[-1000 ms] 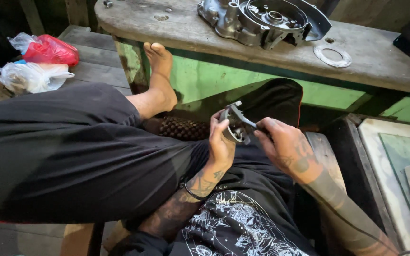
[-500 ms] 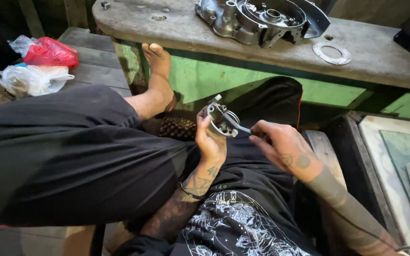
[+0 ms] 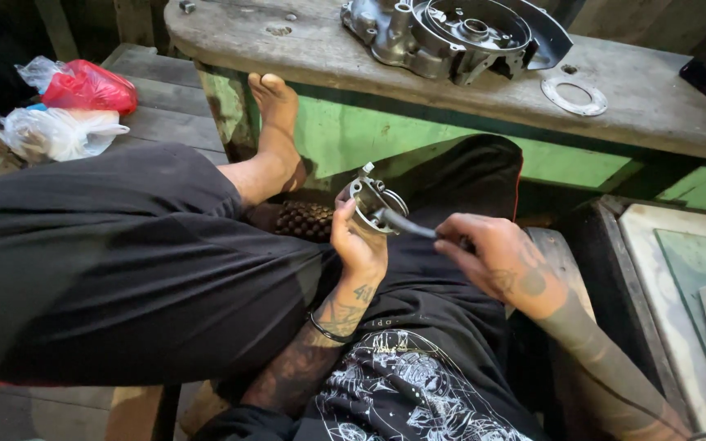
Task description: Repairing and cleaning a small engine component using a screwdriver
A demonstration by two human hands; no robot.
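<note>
Over my lap, above the black trousers (image 3: pixel 124 261), I have my left hand (image 3: pixel 359 245) clasped around a small round metal part (image 3: pixel 373 204). It is a dull grey casting, ring-shaped, with a short lug sticking up at its top edge; my fingers wrap its lower side, so I cannot see its underside. My right hand (image 3: pixel 500 261) is clenched on a dark slender tool (image 3: pixel 406 222), whose smooth rod-like shaft runs left from my fist and meets the rim of the part. The handle end is hidden in my grip.

The part sits in the air between my knees, just below the front edge of the desk (image 3: pixel 304 57), a thick, worn wooden slab with rough grey grain and a green-painted face beneath. On the desk stands a large grey engine casing (image 3: pixel 451 33), cast metal with round bores and ribs, and just right of it lies a flat metal ring gasket (image 3: pixel 574 96). My bare foot (image 3: pixel 275 122) rests against the green face, left of the part. Behind my left hand a knobbly dark object (image 3: pixel 304 219) shows, partly hidden. At far left lie a red plastic bag (image 3: pixel 87 86) and a crinkled clear one (image 3: pixel 59 132) on wooden planks.
</note>
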